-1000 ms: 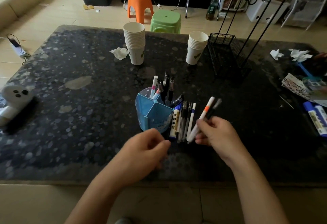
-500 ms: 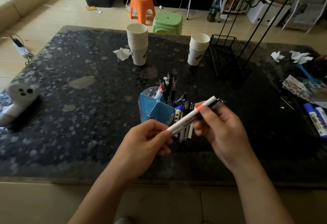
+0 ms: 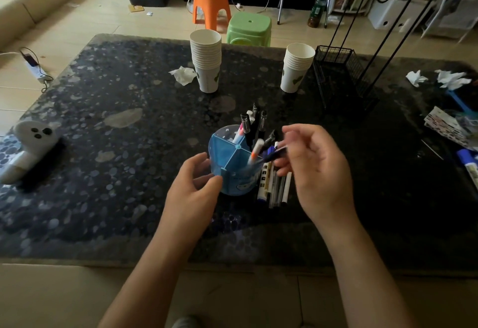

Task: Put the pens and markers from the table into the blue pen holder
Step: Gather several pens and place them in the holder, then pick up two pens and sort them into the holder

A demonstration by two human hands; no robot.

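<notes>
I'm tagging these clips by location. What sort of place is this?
Probably a lived-in room at home, not an office: a dark stone-patterned table on a tiled floor, orange and green plastic stools behind it, stacked paper cups and a power strip.

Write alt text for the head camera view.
A person's right hand lowers pens into a blue pen holder on a dark speckled table, the left hand beside it; more pens lie alongside.
</notes>
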